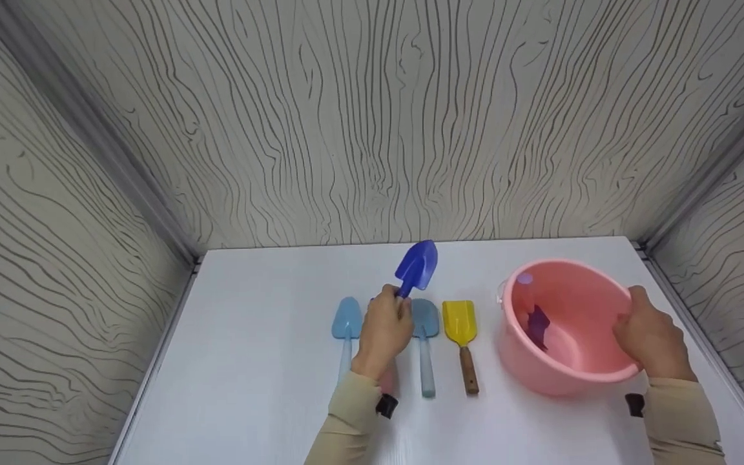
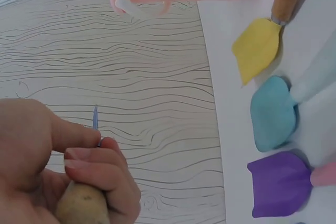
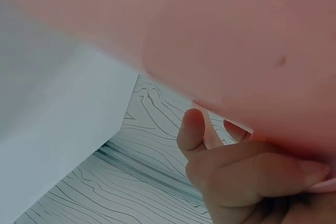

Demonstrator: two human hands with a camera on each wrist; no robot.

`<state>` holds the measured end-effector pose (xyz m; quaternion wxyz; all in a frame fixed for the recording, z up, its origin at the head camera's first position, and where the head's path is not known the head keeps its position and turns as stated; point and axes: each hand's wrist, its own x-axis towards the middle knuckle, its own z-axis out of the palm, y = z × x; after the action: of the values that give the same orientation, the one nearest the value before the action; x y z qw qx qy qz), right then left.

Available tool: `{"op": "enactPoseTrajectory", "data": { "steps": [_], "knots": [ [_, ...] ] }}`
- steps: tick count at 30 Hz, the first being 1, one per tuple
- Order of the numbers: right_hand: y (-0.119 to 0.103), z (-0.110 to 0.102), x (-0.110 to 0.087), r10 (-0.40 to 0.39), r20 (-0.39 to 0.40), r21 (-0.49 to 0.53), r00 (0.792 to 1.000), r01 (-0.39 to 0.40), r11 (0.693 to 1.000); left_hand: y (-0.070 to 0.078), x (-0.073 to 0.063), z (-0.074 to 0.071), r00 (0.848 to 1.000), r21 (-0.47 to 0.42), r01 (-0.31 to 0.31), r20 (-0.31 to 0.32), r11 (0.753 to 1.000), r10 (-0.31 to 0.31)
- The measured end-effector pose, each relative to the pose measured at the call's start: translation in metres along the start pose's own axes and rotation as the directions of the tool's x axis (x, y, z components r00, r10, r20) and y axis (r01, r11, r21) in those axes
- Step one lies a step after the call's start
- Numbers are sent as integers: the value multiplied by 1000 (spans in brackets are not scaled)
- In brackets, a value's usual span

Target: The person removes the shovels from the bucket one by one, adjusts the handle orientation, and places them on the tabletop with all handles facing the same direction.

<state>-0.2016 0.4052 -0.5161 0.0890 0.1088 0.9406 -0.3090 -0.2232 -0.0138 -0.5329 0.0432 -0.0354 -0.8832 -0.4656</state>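
My left hand (image 1: 386,326) grips a small trowel with a blue blade (image 1: 417,265), held up above the table. Its wooden handle (image 2: 84,204) pokes out of the curled fingers in the left wrist view. My right hand (image 1: 655,334) holds the right rim of a pink bucket (image 1: 527,368), which leans with its mouth toward me. In the right wrist view the bucket's wall fills most of the picture, with fingers (image 3: 252,174) curled at its edge. Inside the bucket lies a purple-bladed tool (image 1: 538,326), partly hidden by the wall.
On the white table (image 1: 249,361) lie a light blue trowel (image 1: 347,320), a teal shovel (image 1: 425,320) and a yellow shovel (image 1: 460,321) with a wooden handle. A purple shovel (image 2: 281,182) with a pink handle lies mostly under my left arm. Wood-grain panels (image 1: 372,129) stand around the table.
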Motion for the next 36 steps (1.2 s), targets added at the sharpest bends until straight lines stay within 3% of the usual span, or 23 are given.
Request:
{"op": "enactPoseTrajectory", "data": {
  "steps": [9, 22, 30, 36],
  "knots": [
    [-2, 3, 0, 6, 16, 17, 1000, -6, 1000, -33, -3, -17, 996, 9, 25, -91, 1000, -24],
    [1, 3, 2, -9, 1, -28, 1000, 9, 1000, -60, -10, -20, 983, -2, 118, -138, 993, -118],
    [0, 2, 2, 20, 24, -30, 1000, -19, 999, -93, -17, -25, 980, -48, 175, -91, 983, -178],
    [-2, 2, 0, 27, 25, -20, 999, -27, 999, -114, -25, -30, 965, -76, 245, -80, 966, -251]
  ]
}}
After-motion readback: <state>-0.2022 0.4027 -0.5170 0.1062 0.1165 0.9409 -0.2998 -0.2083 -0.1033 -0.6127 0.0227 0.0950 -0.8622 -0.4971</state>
